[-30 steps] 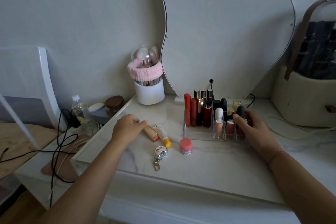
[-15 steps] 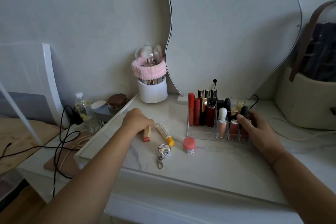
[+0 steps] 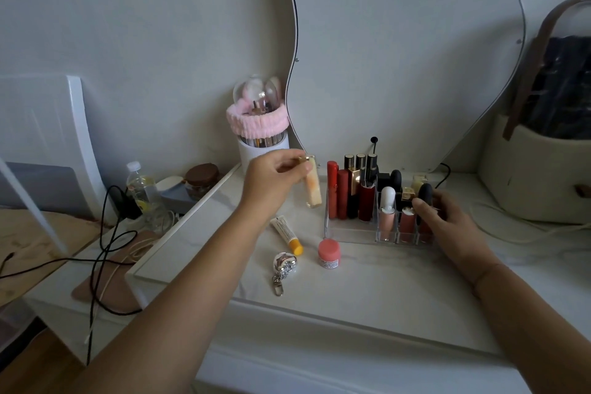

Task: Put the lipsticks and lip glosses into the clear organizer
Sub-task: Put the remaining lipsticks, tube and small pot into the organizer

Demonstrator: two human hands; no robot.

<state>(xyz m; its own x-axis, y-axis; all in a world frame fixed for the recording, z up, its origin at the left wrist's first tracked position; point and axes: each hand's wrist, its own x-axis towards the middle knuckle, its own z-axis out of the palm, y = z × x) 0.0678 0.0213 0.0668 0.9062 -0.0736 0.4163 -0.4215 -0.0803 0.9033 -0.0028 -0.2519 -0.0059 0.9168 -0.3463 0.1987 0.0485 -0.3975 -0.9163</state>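
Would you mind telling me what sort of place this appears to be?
Probably a bedroom vanity: a wavy mirror leans on the wall, a clear organizer holds lipsticks, and a brush holder stands beside it.

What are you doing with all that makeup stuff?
Tidying it. The left hand holds a peach lip gloss tube upright in the air, just left of the clear organizer. The right hand rests on the organizer's right end. Many lipsticks already stand inside. A yellow-capped tube and a small pink jar wait on the table.
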